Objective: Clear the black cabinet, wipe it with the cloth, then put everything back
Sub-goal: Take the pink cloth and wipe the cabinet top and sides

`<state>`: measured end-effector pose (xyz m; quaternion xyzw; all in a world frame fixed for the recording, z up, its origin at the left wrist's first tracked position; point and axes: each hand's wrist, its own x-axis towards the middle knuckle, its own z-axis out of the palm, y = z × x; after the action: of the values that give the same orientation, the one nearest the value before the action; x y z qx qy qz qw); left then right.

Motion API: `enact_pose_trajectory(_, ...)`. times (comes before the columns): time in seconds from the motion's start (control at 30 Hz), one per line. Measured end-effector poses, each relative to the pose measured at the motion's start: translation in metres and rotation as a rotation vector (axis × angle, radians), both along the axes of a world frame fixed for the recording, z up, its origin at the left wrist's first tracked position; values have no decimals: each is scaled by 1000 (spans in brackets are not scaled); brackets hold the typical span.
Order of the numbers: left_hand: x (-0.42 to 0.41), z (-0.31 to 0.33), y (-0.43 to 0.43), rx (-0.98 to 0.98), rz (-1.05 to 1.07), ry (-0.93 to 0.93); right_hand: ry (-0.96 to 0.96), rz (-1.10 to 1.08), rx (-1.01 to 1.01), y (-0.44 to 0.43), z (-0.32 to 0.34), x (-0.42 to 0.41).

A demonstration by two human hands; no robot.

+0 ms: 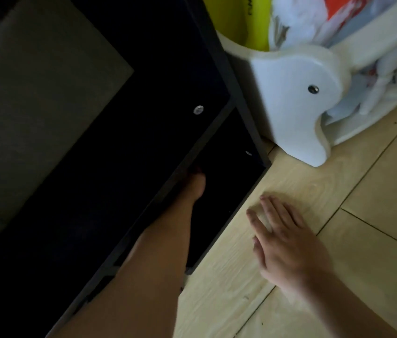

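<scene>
Just ahead of and around the left hand [196,182] is the black cabinet [168,69]. The bare forearm reaches into its lowest compartment, and the fingers go out of sight under the front edge of the shelf [207,136] above, into deep shadow. I cannot tell whether that hand is grasping a cloth, some item or nothing; no cloth shows anywhere, and nothing can be made out inside the compartment.

The shelf's long edge runs on a slant, roughly along the line of the left forearm, so the opening faces the right hand's side. The left hand is by far the nearer to the work. Any sweep or pull would, in my judgement, have to follow that long edge and come out toward the right.

The right hand [287,240] lies outside the cabinet, released and flat, fingers straight, palm down on the pale wood-look floor [353,191] just beside the cabinet's base. It looks like a bracing hand.

Beyond the right hand's fingertips stands a white curved wooden panel [294,103] with a metal screw head [313,89], close against the cabinet's side. Behind it are white plastic bags [290,23] and a yellow-green object [236,20]. That panel narrows the floor on that side for anything brought out.
</scene>
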<state>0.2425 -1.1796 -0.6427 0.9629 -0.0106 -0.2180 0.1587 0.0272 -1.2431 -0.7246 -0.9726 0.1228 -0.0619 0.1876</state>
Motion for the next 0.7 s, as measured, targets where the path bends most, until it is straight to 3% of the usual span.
enact_pose_trajectory(0.3, -88, -13, 9, 118, -105, 88, 124, 23, -1, -7, 8, 1)
enact_pose_trajectory(0.5, -116, -1, 15, 170, -227, 215, 222, 99, 152, -12, 28, -1)
enact_pose_trajectory(0.57, -123, 2, 24, 170, -299, 258, 132, -13, 428, -9, 44, 6)
enact_pose_trajectory(0.7, -131, 20, 41, 183, -380, 281, 48, -472, 1449, -10, 77, 23)
